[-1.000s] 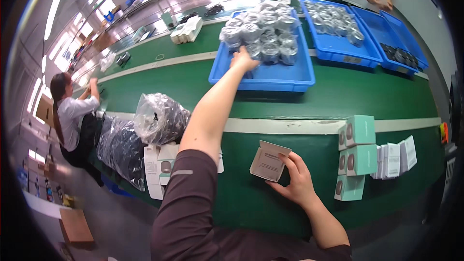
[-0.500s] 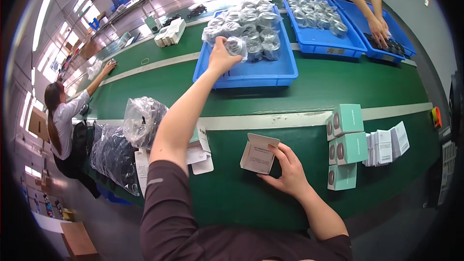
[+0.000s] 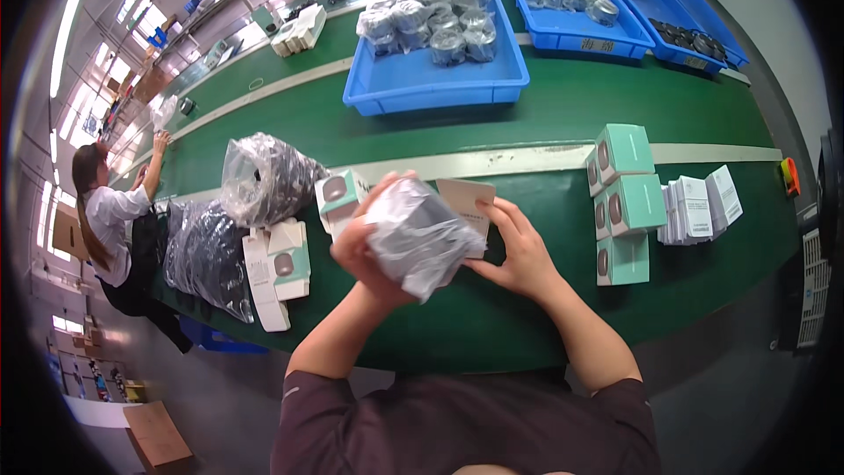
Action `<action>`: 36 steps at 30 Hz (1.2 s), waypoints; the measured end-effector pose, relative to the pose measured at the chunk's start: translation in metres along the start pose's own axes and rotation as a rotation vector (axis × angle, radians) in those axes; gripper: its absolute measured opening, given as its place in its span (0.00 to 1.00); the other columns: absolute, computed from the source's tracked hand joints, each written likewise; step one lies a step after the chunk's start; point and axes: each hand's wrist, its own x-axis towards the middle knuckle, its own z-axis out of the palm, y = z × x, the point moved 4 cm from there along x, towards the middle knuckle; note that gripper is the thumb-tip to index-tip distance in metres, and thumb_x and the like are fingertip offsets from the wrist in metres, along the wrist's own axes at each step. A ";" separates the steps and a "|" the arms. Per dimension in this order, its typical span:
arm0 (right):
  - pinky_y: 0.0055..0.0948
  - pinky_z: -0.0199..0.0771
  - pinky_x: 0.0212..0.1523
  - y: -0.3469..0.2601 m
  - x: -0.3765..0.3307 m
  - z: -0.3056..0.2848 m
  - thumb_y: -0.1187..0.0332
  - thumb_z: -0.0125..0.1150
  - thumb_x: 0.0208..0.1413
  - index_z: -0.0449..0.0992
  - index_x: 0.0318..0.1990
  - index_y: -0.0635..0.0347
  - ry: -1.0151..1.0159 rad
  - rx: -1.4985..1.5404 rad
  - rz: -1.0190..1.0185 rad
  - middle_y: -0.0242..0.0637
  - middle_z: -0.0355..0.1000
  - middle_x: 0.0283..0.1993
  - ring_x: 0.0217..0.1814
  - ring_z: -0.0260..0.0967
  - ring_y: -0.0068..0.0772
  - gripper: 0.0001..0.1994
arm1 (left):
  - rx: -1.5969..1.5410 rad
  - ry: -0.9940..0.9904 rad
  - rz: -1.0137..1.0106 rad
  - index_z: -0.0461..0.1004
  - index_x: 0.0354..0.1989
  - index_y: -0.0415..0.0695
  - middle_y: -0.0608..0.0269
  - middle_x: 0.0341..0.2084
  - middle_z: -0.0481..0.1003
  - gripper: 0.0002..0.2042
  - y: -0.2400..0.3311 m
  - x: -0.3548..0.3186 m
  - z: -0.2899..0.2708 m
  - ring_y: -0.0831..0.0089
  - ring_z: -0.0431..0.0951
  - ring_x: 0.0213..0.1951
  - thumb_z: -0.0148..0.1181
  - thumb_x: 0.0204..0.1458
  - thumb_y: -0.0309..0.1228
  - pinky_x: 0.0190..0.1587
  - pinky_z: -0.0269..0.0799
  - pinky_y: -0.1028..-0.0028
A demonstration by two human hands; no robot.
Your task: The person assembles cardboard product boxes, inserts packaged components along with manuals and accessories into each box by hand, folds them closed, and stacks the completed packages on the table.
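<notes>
My left hand [image 3: 359,255] is closed around a plastic-wrapped item [image 3: 420,236], raised in front of me with its contents blurred under the crinkled film. Just to its right, my right hand [image 3: 520,251] grips a small carton [image 3: 468,202] with its flap up. The wrapped item hides part of that carton. Beyond my hands stands a blue tray [image 3: 431,98] with several round, plastic-wrapped items [image 3: 448,46] heaped toward its far side.
Teal-and-white boxes [image 3: 637,202] are stacked at right, beside folded leaflets [image 3: 694,207]. Flattened cartons [image 3: 286,264] and bagged dark parts [image 3: 211,255] lie at left. More blue trays [image 3: 589,44] stand at far right. A co-worker [image 3: 105,211] works at far left.
My left hand has come back from the blue tray with a wrapped item, now beside the carton. My right hand keeps its hold. The view has tilted down; the far-right person is mostly out of sight.
</notes>
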 end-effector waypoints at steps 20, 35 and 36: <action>0.47 0.78 0.63 0.006 -0.007 0.003 0.62 0.85 0.44 0.65 0.66 0.58 -0.003 0.112 -0.003 0.48 0.72 0.66 0.66 0.73 0.56 0.42 | 0.659 -0.383 -0.173 0.68 0.64 0.43 0.54 0.58 0.77 0.42 0.013 -0.014 0.029 0.59 0.75 0.56 0.80 0.35 0.36 0.58 0.55 0.60; 0.49 0.77 0.64 -0.001 -0.006 0.004 0.62 0.84 0.45 0.61 0.72 0.54 -0.053 0.021 -0.021 0.46 0.66 0.70 0.68 0.69 0.57 0.47 | -0.914 0.277 -0.997 0.64 0.72 0.39 0.46 0.69 0.66 0.32 0.006 -0.021 -0.020 0.53 0.82 0.50 0.48 0.68 0.51 0.50 0.77 0.63; 0.49 0.77 0.64 -0.001 -0.006 0.003 0.62 0.84 0.45 0.61 0.72 0.54 -0.063 0.029 -0.035 0.46 0.66 0.70 0.68 0.69 0.57 0.47 | -0.904 0.293 -0.988 0.64 0.72 0.39 0.46 0.69 0.66 0.32 0.003 -0.023 -0.023 0.53 0.82 0.50 0.48 0.68 0.51 0.50 0.77 0.63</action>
